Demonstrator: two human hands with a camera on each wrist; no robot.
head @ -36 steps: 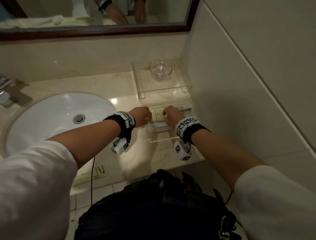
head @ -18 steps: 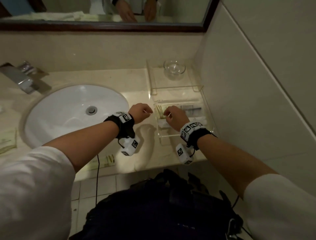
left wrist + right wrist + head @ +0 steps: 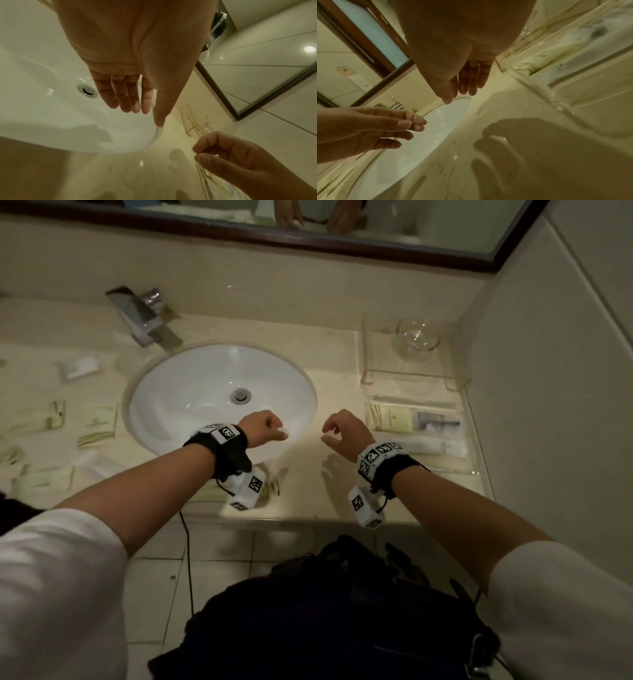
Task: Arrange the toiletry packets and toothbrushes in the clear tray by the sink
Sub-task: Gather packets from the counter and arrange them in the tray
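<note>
The clear tray point(image 3: 428, 464) sits right of the sink against the wall. In it lie a cream packet holding a toothbrush point(image 3: 397, 419) and a white packet point(image 3: 436, 446) in front of it. My left hand point(image 3: 279, 431) hangs over the sink's right rim, fingers loosely curled and holding nothing. My right hand point(image 3: 327, 434) hovers over the counter just left of the tray, thumb near forefinger, also holding nothing. The left wrist view shows the left hand's relaxed fingers point(image 3: 135, 105); the right wrist view shows the right hand's fingers point(image 3: 467, 86) hanging loose. Several green-striped packets point(image 3: 99, 421) lie left of the sink.
The white sink point(image 3: 191, 392) and chrome faucet point(image 3: 144, 316) fill the counter's middle. A second clear tray point(image 3: 407, 378) with a glass bowl point(image 3: 418, 335) stands behind the first. A striped packet point(image 3: 272, 487) lies at the counter's front edge. A black bag point(image 3: 325, 611) sits below.
Both hands have let go of the cream packet and drawn back left, out of the tray. The packet stays in the tray. The head view has swung left, showing the faucet and more packets.
</note>
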